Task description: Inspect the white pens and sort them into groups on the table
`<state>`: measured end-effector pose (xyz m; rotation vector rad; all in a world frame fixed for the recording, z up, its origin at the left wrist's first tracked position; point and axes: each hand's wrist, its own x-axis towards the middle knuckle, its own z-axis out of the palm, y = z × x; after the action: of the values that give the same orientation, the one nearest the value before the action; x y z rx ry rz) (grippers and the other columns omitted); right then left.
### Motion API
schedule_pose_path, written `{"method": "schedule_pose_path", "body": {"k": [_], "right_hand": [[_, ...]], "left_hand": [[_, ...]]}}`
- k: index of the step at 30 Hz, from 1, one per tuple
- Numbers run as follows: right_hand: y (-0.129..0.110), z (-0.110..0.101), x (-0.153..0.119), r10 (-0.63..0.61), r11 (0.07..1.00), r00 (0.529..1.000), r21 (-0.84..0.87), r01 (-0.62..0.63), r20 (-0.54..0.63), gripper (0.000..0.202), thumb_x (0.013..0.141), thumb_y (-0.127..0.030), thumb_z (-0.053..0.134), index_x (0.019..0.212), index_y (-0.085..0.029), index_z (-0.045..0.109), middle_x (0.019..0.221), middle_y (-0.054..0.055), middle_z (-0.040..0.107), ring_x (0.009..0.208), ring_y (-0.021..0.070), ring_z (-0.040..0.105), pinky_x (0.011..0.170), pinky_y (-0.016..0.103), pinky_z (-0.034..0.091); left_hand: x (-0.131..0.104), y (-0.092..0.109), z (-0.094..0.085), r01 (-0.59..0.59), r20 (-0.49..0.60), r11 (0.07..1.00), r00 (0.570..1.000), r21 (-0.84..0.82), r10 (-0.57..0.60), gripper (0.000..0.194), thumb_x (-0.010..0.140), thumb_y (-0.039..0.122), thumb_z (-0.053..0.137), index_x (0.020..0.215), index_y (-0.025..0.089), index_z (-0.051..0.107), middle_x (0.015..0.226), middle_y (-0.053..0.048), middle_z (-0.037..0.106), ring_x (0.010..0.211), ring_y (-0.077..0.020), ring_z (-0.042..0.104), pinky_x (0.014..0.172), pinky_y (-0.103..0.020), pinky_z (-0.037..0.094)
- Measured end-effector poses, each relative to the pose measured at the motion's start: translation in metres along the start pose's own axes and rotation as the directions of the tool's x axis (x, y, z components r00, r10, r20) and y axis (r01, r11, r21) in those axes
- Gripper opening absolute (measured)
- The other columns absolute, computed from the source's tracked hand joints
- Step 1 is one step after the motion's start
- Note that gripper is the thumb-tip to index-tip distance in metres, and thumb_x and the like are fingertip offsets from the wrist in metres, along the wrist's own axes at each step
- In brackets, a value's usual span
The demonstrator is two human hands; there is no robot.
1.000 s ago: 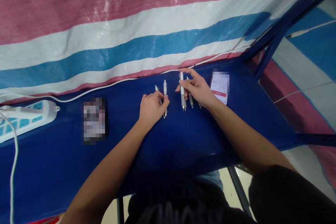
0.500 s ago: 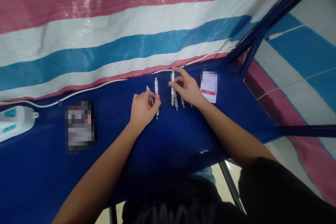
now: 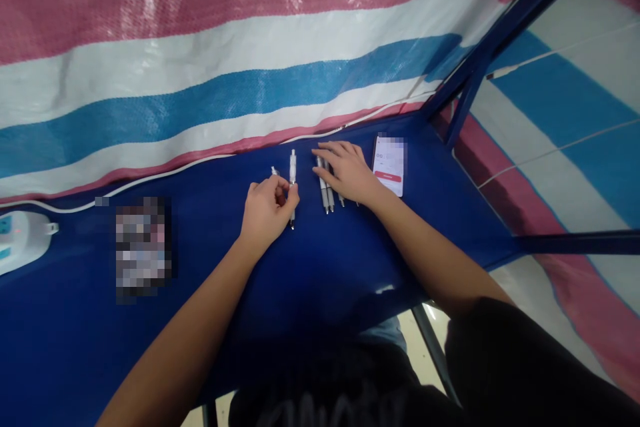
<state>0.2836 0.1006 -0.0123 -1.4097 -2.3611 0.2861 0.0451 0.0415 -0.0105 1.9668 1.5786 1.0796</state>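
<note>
My left hand (image 3: 266,212) pinches a white pen (image 3: 293,163) between thumb and fingers, its clicker end pointing away from me and its tip toward me. Mostly hidden behind that hand is a second pen (image 3: 274,171), with only its top end showing. To the right, several white and grey pens (image 3: 327,200) lie side by side on the blue table (image 3: 320,260). Over their upper ends rests my right hand (image 3: 349,172), its fingers stretched out and slightly apart. It covers much of the row, so some pens show only their tips.
A phone (image 3: 389,177) with a lit screen lies right of my right hand. At the left are a blurred-out item (image 3: 141,250) and a white power strip (image 3: 25,240). A white cable (image 3: 165,177) runs along the back edge below the striped sheet (image 3: 225,93).
My right hand has let go of the pen it held upright in its fingers and now lies flatter over the row. The left hand still pinches its pen. The view has shifted slightly.
</note>
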Motion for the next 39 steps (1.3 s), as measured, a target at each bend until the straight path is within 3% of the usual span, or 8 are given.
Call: {"method": "schedule_pose_path", "body": {"k": [7,12,17,20,26,32,35,39], "right_hand": [[0.010,-0.008,0.000,-0.040,0.999,0.998,0.022,0.038,0.057,0.054,0.119,-0.043,0.055,0.163,-0.015,0.067,0.171,0.018,0.065,0.164,0.0387,0.053,0.134,0.062,0.032],[0.004,-0.012,0.001,-0.058,0.997,0.998,0.043,0.058,-0.003,0.052,0.118,-0.042,0.054,0.162,-0.019,0.067,0.170,0.017,0.066,0.161,0.0387,0.055,0.133,0.063,0.032],[-0.031,-0.024,-0.005,-0.087,0.972,0.990,0.209,0.109,-0.113,0.052,0.119,-0.059,0.050,0.136,-0.019,0.077,0.131,0.017,0.083,0.127,0.0376,0.069,0.115,0.054,0.044],[-0.048,-0.027,-0.009,-0.200,0.873,0.978,0.463,0.155,0.050,0.054,0.116,-0.068,0.052,0.121,-0.020,0.074,0.109,0.011,0.081,0.103,0.0296,0.072,0.098,0.043,0.049],[-0.046,-0.030,-0.009,-0.149,0.676,0.962,0.733,-0.070,0.230,0.059,0.116,-0.073,0.046,0.085,-0.024,0.057,0.072,-0.002,0.055,0.066,0.0163,0.050,0.069,0.033,0.039],[-0.043,-0.037,-0.006,-0.352,0.284,0.817,0.883,-0.373,0.458,0.070,0.110,-0.088,0.047,0.074,-0.030,0.035,0.057,-0.009,0.027,0.053,0.0132,0.028,0.055,0.032,0.029],[-0.045,-0.037,-0.006,-0.325,0.360,0.836,0.875,-0.324,0.443,0.070,0.111,-0.088,0.043,0.074,-0.029,0.034,0.059,-0.008,0.030,0.054,0.0137,0.030,0.057,0.032,0.032],[-0.049,-0.037,-0.009,-0.173,0.801,0.930,0.596,-0.058,0.323,0.065,0.118,-0.076,0.038,0.080,-0.025,0.050,0.070,0.000,0.052,0.066,0.0175,0.047,0.068,0.034,0.037]], "left_hand": [[-0.003,-0.003,-0.001,0.094,-0.061,0.962,0.992,-0.256,-0.113,0.018,0.102,0.040,0.073,0.095,0.024,0.069,0.076,0.001,0.075,0.060,-0.0132,0.061,0.062,-0.030,0.049],[0.002,-0.005,0.002,0.137,-0.094,0.816,0.969,-0.562,-0.227,0.033,0.099,0.049,0.084,0.113,0.023,0.071,0.083,-0.001,0.079,0.061,-0.0132,0.068,0.058,-0.028,0.056],[0.007,0.000,0.004,0.161,-0.002,0.629,0.968,-0.760,-0.250,0.046,0.090,0.050,0.093,0.119,0.024,0.069,0.095,-0.004,0.084,0.065,-0.0159,0.075,0.062,-0.032,0.064],[0.005,0.003,0.005,0.177,0.031,0.597,0.969,-0.782,-0.247,0.040,0.089,0.047,0.094,0.111,0.026,0.067,0.099,-0.004,0.085,0.077,-0.0190,0.080,0.074,-0.035,0.069],[0.007,0.003,-0.003,0.170,0.085,0.601,0.982,-0.781,-0.168,0.041,0.095,0.057,0.090,0.120,0.027,0.077,0.120,-0.010,0.088,0.088,-0.0204,0.081,0.076,-0.035,0.066],[0.011,0.001,-0.006,0.153,0.095,0.525,0.986,-0.837,-0.136,0.046,0.094,0.065,0.090,0.122,0.031,0.078,0.135,-0.010,0.086,0.103,-0.0225,0.083,0.087,-0.036,0.069],[0.008,0.003,-0.003,0.167,0.103,0.526,0.983,-0.834,-0.150,0.042,0.096,0.064,0.090,0.115,0.029,0.078,0.119,-0.008,0.089,0.098,-0.0232,0.085,0.093,-0.040,0.071],[0.004,0.006,-0.001,0.143,0.037,0.575,0.981,-0.806,-0.191,0.043,0.094,0.063,0.092,0.110,0.026,0.079,0.106,-0.008,0.089,0.096,-0.0247,0.087,0.091,-0.040,0.072]]}}
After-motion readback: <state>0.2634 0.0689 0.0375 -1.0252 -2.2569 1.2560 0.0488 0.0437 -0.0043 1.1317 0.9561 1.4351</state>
